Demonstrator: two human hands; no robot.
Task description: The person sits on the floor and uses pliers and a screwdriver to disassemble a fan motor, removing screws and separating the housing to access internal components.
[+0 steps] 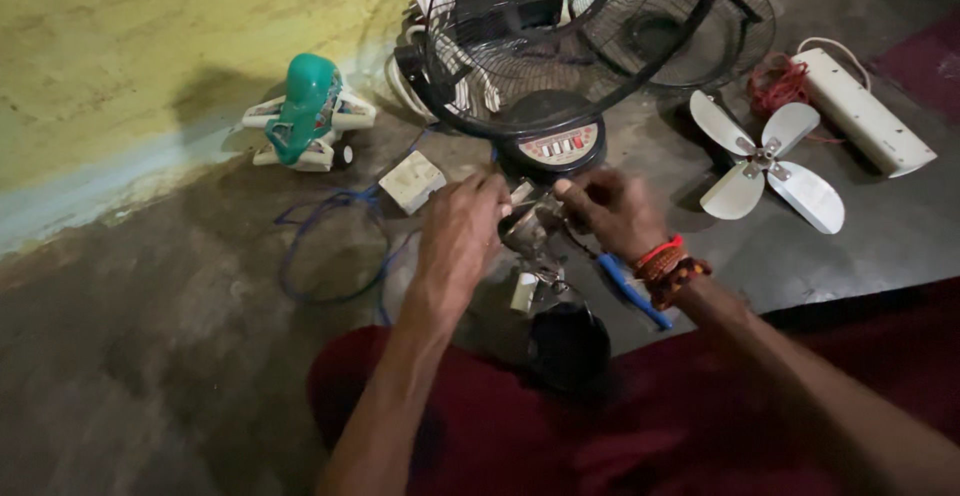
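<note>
My left hand (460, 234) and my right hand (612, 212) both grip a small metal fan motor (533, 236) held between them above the floor. A small white part (524, 292) hangs below the motor, and a black round cover (568, 346) lies under it near my lap. Just beyond the hands stands the black fan base (556, 144) with a row of buttons and a wire guard (520, 46) leaning on it. My right wrist wears red and beaded bands.
A white four-blade fan propeller (768, 161) lies right of the base. A second wire guard (680, 16), a white power strip (865, 111) with red cord, a teal and white toy (305, 111), a white switch box (412, 181), blue wire (330, 246) and a blue-handled tool (633, 291) lie around.
</note>
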